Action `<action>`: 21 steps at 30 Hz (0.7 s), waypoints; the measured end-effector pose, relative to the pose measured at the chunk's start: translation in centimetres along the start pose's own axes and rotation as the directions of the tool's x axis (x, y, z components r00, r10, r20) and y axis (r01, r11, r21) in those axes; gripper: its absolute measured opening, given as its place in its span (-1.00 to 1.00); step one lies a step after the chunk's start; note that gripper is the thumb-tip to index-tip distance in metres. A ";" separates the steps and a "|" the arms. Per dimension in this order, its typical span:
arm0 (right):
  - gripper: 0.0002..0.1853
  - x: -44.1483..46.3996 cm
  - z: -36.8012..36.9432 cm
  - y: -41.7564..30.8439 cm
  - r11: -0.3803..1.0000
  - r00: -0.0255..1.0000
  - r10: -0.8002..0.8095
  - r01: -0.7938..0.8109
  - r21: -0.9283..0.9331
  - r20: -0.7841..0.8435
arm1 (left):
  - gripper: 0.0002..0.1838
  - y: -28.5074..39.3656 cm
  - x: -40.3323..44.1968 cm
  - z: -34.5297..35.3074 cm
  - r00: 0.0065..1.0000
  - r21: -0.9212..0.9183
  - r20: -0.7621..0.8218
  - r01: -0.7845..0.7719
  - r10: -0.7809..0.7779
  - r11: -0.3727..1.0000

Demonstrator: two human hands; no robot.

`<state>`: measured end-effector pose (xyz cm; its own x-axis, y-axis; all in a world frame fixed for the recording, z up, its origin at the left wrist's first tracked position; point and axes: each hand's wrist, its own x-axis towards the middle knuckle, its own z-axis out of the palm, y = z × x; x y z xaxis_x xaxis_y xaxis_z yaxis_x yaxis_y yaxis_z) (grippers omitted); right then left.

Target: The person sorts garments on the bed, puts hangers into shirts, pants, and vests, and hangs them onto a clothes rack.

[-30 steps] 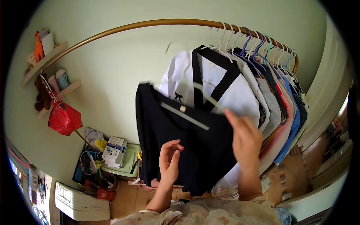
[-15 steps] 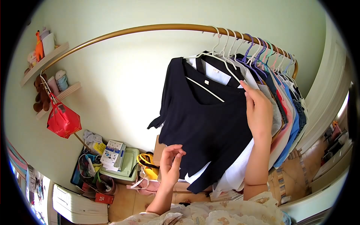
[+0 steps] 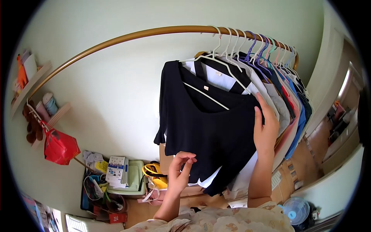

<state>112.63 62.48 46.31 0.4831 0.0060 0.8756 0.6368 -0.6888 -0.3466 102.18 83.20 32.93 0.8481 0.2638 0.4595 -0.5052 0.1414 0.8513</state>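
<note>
A black long-sleeved top (image 3: 208, 131) hangs on a white hanger (image 3: 215, 56) at the front of the clothes rail. At its shoulder on the right side is my right hand (image 3: 267, 125), with thumb and forefinger apart; its other fingers are hidden. Low in front of the top, my left hand (image 3: 181, 170) is loosely curled, a gap showing between thumb and fingers, and nothing shows in it. A white garment with black trim (image 3: 220, 75) hangs directly behind the black top.
More clothes on coloured hangers crowd the right end of the brass rail (image 3: 127, 36). A red bag (image 3: 61, 147) hangs at its left end. Below stand a green box (image 3: 135, 178) with papers on top, a yellow bag (image 3: 155, 174) and a cardboard box (image 3: 165, 156). Shelves line the left wall.
The view has shifted, so the rail and clothes sit slightly further left. The black top's sleeve hangs straighter. My right hand remains by the shoulder, and my left hand stays low in front.
</note>
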 end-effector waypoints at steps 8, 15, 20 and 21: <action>-0.38 -6.0 -1.0 -5.3 0.932 0.988 0.153 -0.133 -0.339 0.034 | -0.88 0.4 0.9 -4.3 0.988 -0.103 0.157 0.031 -0.015 0.994; -0.60 -16.7 -5.7 -10.2 0.667 0.663 0.723 -0.597 -0.445 0.195 | -0.75 -2.5 -1.4 -4.1 0.852 -0.126 0.493 0.268 -0.174 0.955; -0.59 -24.0 -12.3 -15.3 0.398 0.518 0.853 -0.571 -0.718 0.060 | -0.72 -2.7 -6.8 1.2 0.437 0.031 0.870 0.416 -0.230 0.909; -0.58 -25.7 -13.8 -16.8 0.327 0.460 0.887 -0.574 -0.750 0.035 | -0.73 -2.0 -8.3 2.7 0.328 0.043 0.923 0.430 -0.200 0.902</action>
<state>81.21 63.84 34.23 0.8084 -0.5827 0.0829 -0.5199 -0.7729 -0.3637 96.58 78.19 28.12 0.5270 -0.8224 0.2141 -0.0839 0.2003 0.9761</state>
